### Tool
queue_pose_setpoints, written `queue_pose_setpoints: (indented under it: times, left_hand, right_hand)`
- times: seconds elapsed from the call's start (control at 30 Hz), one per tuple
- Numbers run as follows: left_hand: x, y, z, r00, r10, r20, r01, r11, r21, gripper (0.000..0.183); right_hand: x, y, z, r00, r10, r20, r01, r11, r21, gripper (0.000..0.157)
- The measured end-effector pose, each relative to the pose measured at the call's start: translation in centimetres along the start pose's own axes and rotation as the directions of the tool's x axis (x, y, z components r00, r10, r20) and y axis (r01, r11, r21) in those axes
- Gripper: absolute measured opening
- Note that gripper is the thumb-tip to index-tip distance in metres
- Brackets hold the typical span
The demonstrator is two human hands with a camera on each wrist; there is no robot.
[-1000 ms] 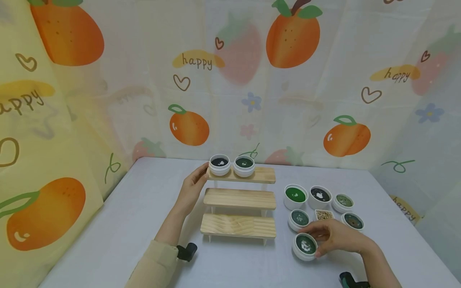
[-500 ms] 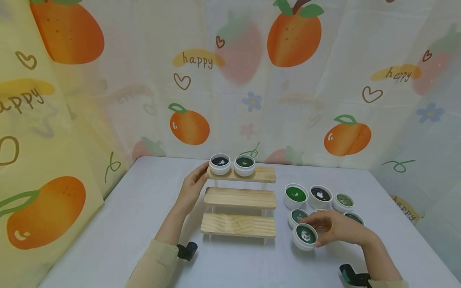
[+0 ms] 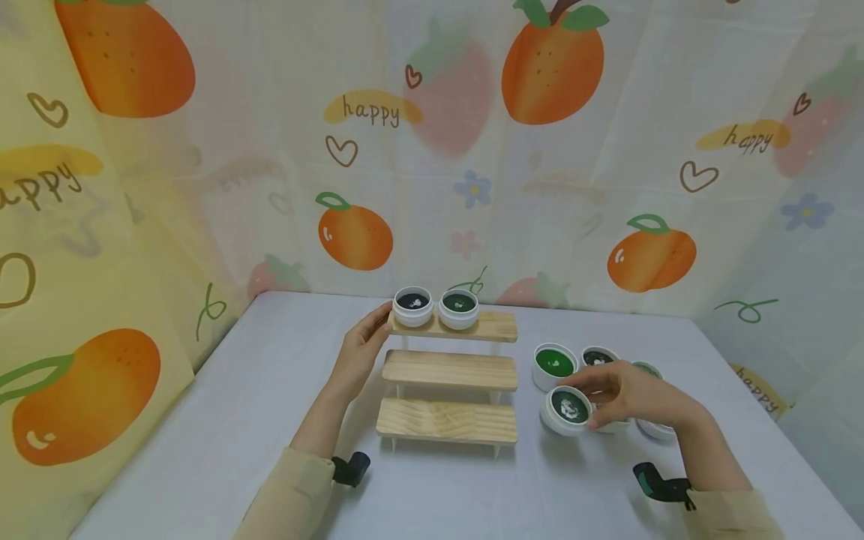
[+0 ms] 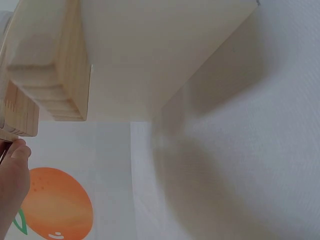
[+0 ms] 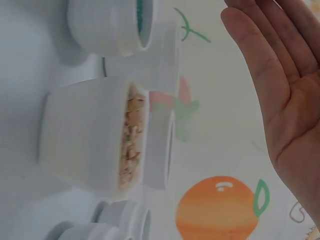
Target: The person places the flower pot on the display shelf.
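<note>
1. Your right hand (image 3: 628,390) pinches a white pot (image 3: 567,410) by its right side, thumb and fingers parted only to the pot's width; the pot appears raised off the table (image 3: 432,499).
2. The pot hangs just right of the wooden stand (image 3: 448,371), apart from it, with the lower boards to its left. Round, it offers no long axis; the boards run left to right.
3. Your left hand (image 3: 358,356), across the stand and farther from the pot, touches the top board's left end, fingers loosely extended; whether they pinch it, you cannot tell.
4. On the top board, a black-filled pot (image 3: 412,307) and a green-filled pot (image 3: 459,309) leave the right end bare.
5. Out of sight: your left fingertips, behind the board. Your right hand partly covers the pale pot (image 3: 648,368) and nearly hides the box (image 5: 90,135) of beige bits. The right wrist view cuts off your fingertips.
</note>
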State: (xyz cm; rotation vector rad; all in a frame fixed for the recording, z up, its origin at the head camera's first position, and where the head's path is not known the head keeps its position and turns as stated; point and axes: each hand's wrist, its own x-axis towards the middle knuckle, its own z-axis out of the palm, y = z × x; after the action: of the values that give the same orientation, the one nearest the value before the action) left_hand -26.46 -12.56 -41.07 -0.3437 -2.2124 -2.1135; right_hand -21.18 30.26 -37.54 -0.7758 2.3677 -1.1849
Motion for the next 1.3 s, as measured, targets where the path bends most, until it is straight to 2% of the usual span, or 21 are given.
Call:
queue_pose_setpoints:
  times: [0.17,0.47,0.73,0.9,1.13,1.3]
  left_hand:
    - [0.1,-0.1,-0.1,1.000,-0.006,-0.001,0.006,1.000,-0.002,0.048]
    - [0.3,-0.2,0.2,1.000,-0.005,0.002,0.005,1.000,-0.006,0.048]
    - [0.2,-0.3,-0.1,1.000,-0.013,0.009,0.013,1.000,-0.015,0.048]
    - [0.1,-0.2,-0.1,1.000,-0.017,0.003,0.017,1.000,-0.017,0.048]
    - [0.1,-0.1,-0.1,1.000,-0.010,-0.006,0.010,1.000,-0.003,0.048]
    - [0.1,-0.3,-0.1,1.000,-0.015,-0.002,0.015,1.000,0.003,0.048]
  right_hand:
    - [0.7,-0.8,-0.6,0.998,0.057,-0.032,-0.057,0.998,-0.012,0.054]
    - [2.1,-1.3,-1.4,0.999,-0.025,-0.040,0.023,0.999,-0.047,0.051]
    - [3.5,-2.9,-2.1,0.996,-0.023,-0.087,0.014,0.994,-0.107,0.054]
    - [4.4,-3.7,-2.7,0.991,-0.010,-0.130,-0.003,0.995,-0.103,0.052]
    - [5.9,-4.5,-3.4,0.980,-0.053,-0.193,0.039,0.996,-0.077,0.050]
    - [7.1,-4.9,-3.5,0.974,-0.044,-0.221,0.026,0.996,-0.084,0.051]
